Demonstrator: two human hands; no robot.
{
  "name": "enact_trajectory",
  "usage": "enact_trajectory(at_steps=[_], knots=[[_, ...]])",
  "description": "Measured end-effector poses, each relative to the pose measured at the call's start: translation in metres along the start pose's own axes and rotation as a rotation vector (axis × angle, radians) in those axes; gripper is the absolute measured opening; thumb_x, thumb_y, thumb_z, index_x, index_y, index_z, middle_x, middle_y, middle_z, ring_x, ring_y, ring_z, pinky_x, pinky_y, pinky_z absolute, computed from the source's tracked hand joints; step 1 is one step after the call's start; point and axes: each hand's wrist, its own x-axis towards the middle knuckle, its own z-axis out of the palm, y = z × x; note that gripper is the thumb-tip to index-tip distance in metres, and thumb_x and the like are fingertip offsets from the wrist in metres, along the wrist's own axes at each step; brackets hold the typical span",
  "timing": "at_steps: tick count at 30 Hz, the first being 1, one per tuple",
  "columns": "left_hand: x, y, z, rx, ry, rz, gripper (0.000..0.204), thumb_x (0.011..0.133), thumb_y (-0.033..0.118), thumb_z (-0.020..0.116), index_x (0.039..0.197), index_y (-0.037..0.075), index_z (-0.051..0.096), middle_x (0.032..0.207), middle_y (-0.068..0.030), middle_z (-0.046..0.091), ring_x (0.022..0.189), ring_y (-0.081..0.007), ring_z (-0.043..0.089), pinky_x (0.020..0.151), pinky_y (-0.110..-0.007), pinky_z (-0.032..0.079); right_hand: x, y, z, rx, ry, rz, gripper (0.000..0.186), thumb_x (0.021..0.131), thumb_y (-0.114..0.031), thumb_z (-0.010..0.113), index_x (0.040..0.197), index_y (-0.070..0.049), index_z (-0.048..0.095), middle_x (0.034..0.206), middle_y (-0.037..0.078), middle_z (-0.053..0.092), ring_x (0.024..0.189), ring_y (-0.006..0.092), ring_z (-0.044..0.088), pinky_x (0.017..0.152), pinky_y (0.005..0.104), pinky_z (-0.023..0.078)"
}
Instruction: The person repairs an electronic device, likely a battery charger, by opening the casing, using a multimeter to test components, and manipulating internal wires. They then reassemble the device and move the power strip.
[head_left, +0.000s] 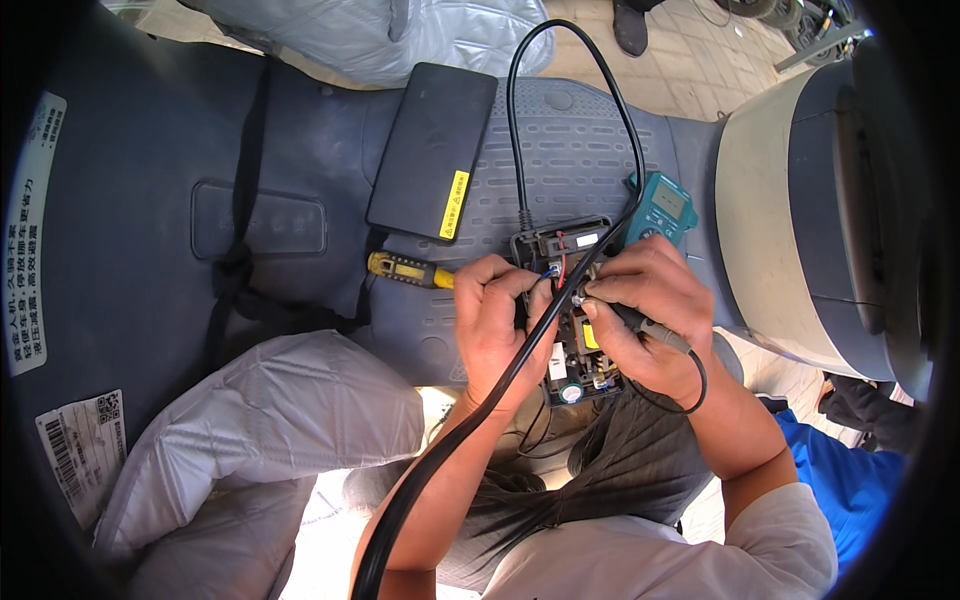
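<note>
- Here at the centre, the opened black plastic electronic unit with its exposed circuit board (584, 366) lies between the two hands, its near end at the edge of a broad grey plastic panel with rows of slot-shaped marks (480, 190).
- Left hand (492, 325) in from the left side of the unit, thumb and index finger close together beside a short blue wire (548, 273); whether they grip it, I cannot tell.
- Right hand (665, 295) on the other side, fingers narrowed around a slim black probe (632, 318), tip end directed at the board; its thin black lead (704, 382) curves down past the wrist.
- And across it all sweeps a thick black cable (508, 378), looping up from the unit's far end, then down between the hands and over the left forearm.
- Just beyond the right hand, a teal handheld meter with a small screen (662, 208), tilted, near the unit.
- Over on the left, a yellow-and-black-handled screwdriver (405, 268) points toward the left hand; above it, a flat black rectangular case piece with a yellow label (430, 150).
- Further left, a knotted black strap (235, 270) crosses the panel.
</note>
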Motion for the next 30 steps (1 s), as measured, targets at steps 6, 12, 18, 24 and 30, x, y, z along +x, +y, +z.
enact_trajectory(at_steps=[6,12,18,24,30], knots=[[0.002,0.000,-0.001,-0.005,-0.006,0.016,0.010,0.087,0.003,0.070,0.094,0.002,0.063,0.099,-0.0119,0.055,0.085,-0.0218,0.054,0.075,-0.033,0.046,0.001,-0.001,0.000,0.003,-0.017,0.017,0.022,0.069,0.004,0.077,0.089,0.001,0.069,0.088,0.011,0.068,0.076,0.0277,0.061,0.068,0.0363,0.049],[0.001,0.002,-0.001,0.006,-0.013,0.011,0.010,0.087,0.003,0.070,0.094,0.001,0.063,0.099,-0.0123,0.055,0.085,-0.0221,0.054,0.075,-0.033,0.046,0.003,-0.002,-0.001,0.022,-0.039,0.055,0.021,0.070,0.004,0.077,0.090,0.000,0.069,0.090,0.011,0.069,0.077,0.0276,0.062,0.069,0.0366,0.049],[-0.001,0.000,-0.002,0.045,-0.035,-0.001,0.017,0.084,0.005,0.074,0.097,0.001,0.064,0.103,-0.0145,0.055,0.087,-0.0272,0.059,0.074,-0.036,0.051,0.003,-0.001,0.001,0.049,-0.014,0.097,0.018,0.071,0.003,0.076,0.087,-0.002,0.068,0.088,0.009,0.069,0.077,0.0281,0.062,0.069,0.0365,0.049],[0.002,0.001,0.004,0.071,-0.018,0.021,0.014,0.086,0.003,0.071,0.098,0.000,0.064,0.102,-0.0149,0.056,0.088,-0.0280,0.058,0.076,-0.036,0.050,0.001,0.009,0.001,0.051,-0.009,0.129,0.012,0.074,-0.002,0.076,0.083,-0.003,0.068,0.083,0.009,0.067,0.075,0.0314,0.060,0.070,0.0390,0.049],[0.018,0.005,0.017,0.122,0.025,0.113,0.012,0.084,0.003,0.070,0.093,-0.002,0.064,0.097,-0.0151,0.055,0.088,-0.0318,0.059,0.077,-0.039,0.051,-0.011,0.000,-0.019,0.172,0.210,0.110,0.011,0.084,-0.003,0.073,0.093,0.002,0.069,0.088,0.012,0.067,0.080,0.0242,0.065,0.070,0.0327,0.050]])
